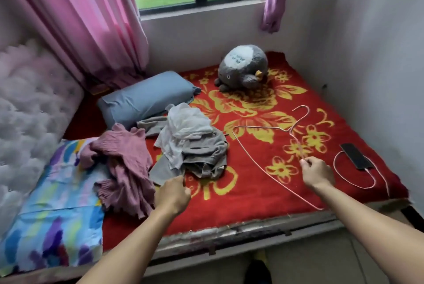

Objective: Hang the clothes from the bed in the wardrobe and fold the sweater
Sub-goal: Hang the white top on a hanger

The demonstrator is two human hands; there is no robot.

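A heap of clothes lies on the red flowered bed (252, 192): a white garment (183, 132) on top of a grey garment (204, 155), with a mauve knitted sweater (124, 169) crumpled to their left. My right hand (317, 172) pinches a thin pink wire hanger (259, 159) and holds it above the blanket, hook pointing away. My left hand (172, 194) is at the near edge of the grey garment, fingers curled; whether it grips the cloth is unclear.
A blue pillow (146, 97) and a grey plush toy (243, 68) sit further back. A phone (355, 156) with a white cable (358, 180) lies at the right. A colourful quilt (52, 210) covers the left side. Pink curtains (87, 19) hang by the window.
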